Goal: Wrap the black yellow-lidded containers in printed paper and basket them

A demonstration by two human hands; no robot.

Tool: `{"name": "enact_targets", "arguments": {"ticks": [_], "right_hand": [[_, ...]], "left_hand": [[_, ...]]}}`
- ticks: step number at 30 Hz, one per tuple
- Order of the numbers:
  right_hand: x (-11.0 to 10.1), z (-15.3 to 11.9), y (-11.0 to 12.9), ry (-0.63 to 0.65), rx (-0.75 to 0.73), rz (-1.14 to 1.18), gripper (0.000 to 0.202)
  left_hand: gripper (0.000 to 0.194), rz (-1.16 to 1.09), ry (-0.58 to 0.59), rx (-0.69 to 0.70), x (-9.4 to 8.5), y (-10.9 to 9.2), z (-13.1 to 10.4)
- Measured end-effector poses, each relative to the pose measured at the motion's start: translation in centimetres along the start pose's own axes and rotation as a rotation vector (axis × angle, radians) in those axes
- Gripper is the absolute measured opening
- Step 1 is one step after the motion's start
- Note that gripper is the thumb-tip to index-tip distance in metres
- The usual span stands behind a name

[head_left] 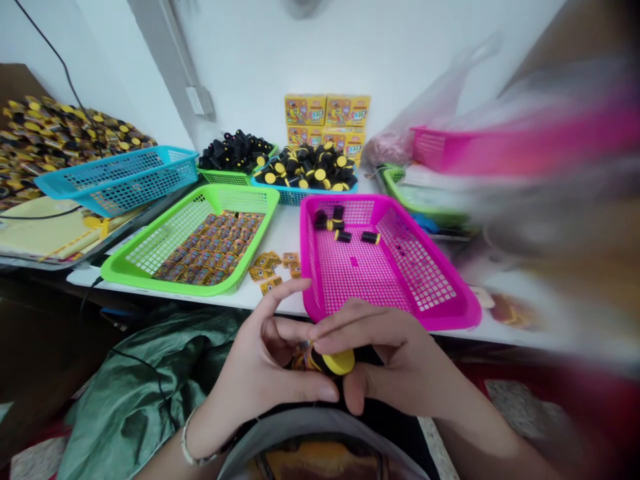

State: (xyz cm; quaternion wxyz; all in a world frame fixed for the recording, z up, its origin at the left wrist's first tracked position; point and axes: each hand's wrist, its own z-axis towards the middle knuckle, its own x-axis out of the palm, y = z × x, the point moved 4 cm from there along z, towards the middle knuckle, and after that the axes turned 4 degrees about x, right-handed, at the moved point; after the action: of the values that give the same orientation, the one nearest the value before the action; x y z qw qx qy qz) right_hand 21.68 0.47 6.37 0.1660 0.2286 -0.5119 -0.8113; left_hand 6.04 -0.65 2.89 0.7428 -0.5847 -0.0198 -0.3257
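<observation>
Close to my body, in front of the magenta basket (390, 273), I hold a small black cylinder with a yellow round end and a printed orange label (340, 362). My left hand (270, 367) wraps around its labelled part, index finger raised toward the basket rim. My right hand (405, 353) closes over the yellow-ended part, with fingers on top and thumb below. Several black cylinders with yellow ends (343, 236) lie at the back of the magenta basket. Left of it, a green basket (120, 267) contains rows of labelled cylinders (210, 253).
Orange printed pieces (270, 263) lie between the two baskets. Behind stand a blue basket of black-and-yellow cylinders (310, 167), black parts (235, 152) and yellow boxes (327, 110). A blue basket (135, 183) and a large pile of cylinders (60, 137) are at left. A blurred shape fills the right.
</observation>
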Motion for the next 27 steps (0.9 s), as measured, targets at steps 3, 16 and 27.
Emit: {"name": "enact_targets", "arguments": {"ticks": [3, 16, 27], "right_hand": [[-0.1, -0.6, -0.1, 0.053, -0.025, -0.23, 0.041], [3.3, -1.7, -0.1, -0.29, -0.402, -0.711, 0.055], [3.0, -1.6, 0.3, -0.216, -0.399, -0.475, 0.032]], "left_hand": [[0.084, -0.102, -0.042, -0.06, 0.0, 0.1, 0.3], [0.077, -0.167, -0.15, -0.102, 1.8, 0.3, -0.1], [0.078, -0.076, 0.117, -0.176, 2.4, 0.5, -0.5]]}}
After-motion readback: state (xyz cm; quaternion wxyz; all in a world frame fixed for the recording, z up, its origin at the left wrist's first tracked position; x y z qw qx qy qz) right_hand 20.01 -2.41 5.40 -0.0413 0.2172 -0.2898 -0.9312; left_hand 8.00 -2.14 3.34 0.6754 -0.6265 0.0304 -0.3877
